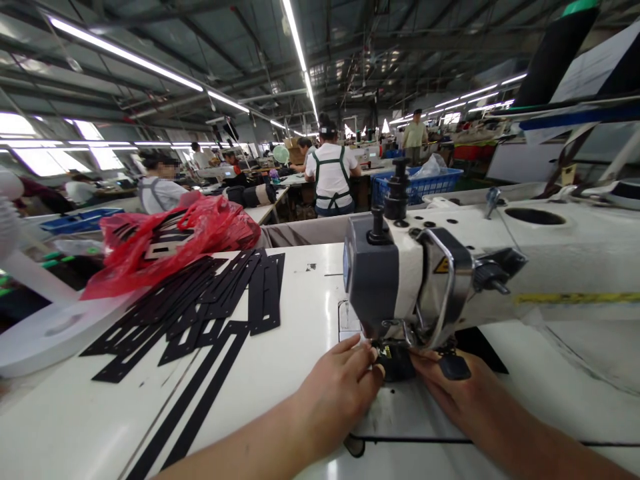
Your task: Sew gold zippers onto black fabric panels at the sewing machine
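Note:
A black fabric piece (399, 368) lies under the needle area of a white and grey sewing machine (373, 280). My left hand (340, 377) is at its left edge, fingers bent and closed together on the fabric. From the right, my right hand (467, 390) reaches under the machine head with its fingers on the other edge; the machine's parts hide some of these fingers. Behind the right hand, more black material (483, 350) shows on the table. The needle tip itself cannot be made out.
Black strips with cut-out slots (200, 307) are piled on the white table (300, 300) to the left. A red plastic bag (215, 223) sits behind them, beside a white fan base (60, 333). Blue baskets (435, 183) and several people at work are farther back.

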A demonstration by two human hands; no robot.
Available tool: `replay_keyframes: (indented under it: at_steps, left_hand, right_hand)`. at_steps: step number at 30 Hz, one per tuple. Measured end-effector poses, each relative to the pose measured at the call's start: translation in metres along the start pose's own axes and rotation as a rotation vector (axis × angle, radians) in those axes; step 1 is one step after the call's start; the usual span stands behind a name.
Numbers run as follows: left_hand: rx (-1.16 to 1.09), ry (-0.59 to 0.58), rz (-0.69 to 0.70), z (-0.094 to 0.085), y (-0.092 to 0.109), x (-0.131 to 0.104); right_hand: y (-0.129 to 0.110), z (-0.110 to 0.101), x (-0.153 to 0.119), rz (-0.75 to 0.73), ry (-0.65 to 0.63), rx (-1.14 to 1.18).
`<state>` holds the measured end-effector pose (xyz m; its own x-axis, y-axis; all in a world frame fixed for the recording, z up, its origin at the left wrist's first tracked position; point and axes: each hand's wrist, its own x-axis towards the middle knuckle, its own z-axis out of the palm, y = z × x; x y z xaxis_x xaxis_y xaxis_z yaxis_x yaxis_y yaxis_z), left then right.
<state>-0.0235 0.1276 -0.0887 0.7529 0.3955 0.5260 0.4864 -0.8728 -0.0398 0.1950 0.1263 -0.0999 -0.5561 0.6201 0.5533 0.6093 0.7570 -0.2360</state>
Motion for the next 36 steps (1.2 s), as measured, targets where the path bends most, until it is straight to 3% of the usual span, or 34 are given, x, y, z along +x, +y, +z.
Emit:
replay_keyframes:
  at_steps: [13, 36]
  left_hand:
    - [0.017, 0.008, -0.018, 0.003, -0.003, 0.004]
    - [0.035, -0.078, -0.075, 0.010, -0.004, -0.001]
  right_hand:
    - [0.009, 0.005, -0.002, 0.057, -0.068, -0.016]
    - [0.017, 0.009, -0.004, 0.073, -0.002, -0.073]
